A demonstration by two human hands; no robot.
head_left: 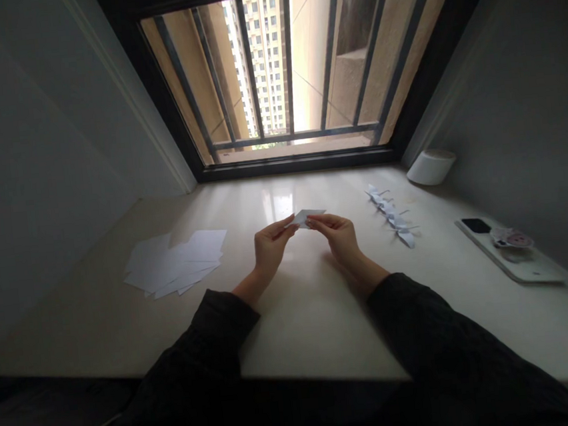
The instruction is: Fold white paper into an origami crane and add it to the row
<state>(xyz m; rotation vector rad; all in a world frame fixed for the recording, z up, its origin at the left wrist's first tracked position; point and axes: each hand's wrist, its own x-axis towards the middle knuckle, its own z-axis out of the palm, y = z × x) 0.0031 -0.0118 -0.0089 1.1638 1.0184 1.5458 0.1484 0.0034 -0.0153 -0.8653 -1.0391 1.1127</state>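
Observation:
A small folded piece of white paper (306, 217) is held just above the pale tabletop (298, 312), in the middle. My left hand (270, 246) pinches its left edge between thumb and fingers. My right hand (337, 234) pinches its right edge the same way. Both wrists rest low over the table, and dark sleeves cover my forearms.
A loose pile of white paper sheets (176, 263) lies to the left. A row of folded paper figures (393, 216) lies to the right. Further right are a white phone (511, 251) with a small round thing on it and a white cylinder (431, 166) near the barred window (290, 72).

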